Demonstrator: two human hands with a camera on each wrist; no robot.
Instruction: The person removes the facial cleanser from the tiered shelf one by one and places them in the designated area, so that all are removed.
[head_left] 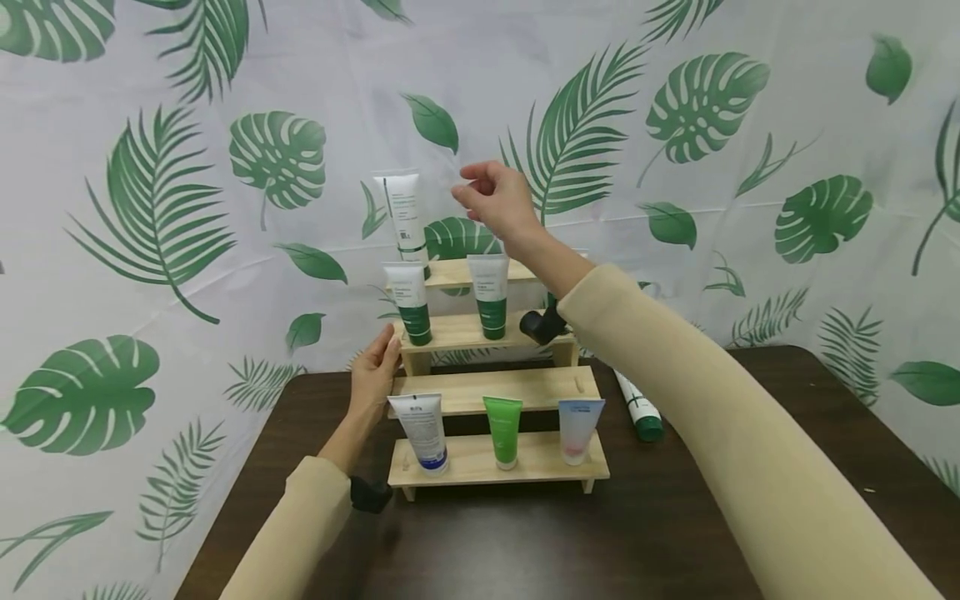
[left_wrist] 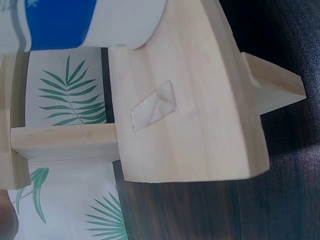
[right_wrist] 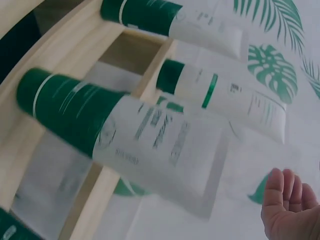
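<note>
My right hand (head_left: 498, 200) is raised in the air above a tiered wooden rack (head_left: 495, 382), fingers loosely bent and holding nothing. To its left, a tall white tube (head_left: 405, 215) stands on the top tier. Two white-and-green tubes (head_left: 491, 296) (head_left: 410, 304) stand one tier lower; the nearer one looms large in the right wrist view. My left hand (head_left: 372, 375) grips the rack's left end, thumb toward the front. Only a sliver of a left finger (left_wrist: 7, 220) shows in the left wrist view. My right forearm hides the upper tiers' right ends.
On the lowest tier stand a white-and-blue tube (head_left: 422, 433), a green tube (head_left: 503, 432) and a pale blue-pink tube (head_left: 578, 431). Another white tube with a green cap (head_left: 640, 407) lies on the dark table (head_left: 517, 550). Behind hangs a leaf-print cloth (head_left: 300, 75).
</note>
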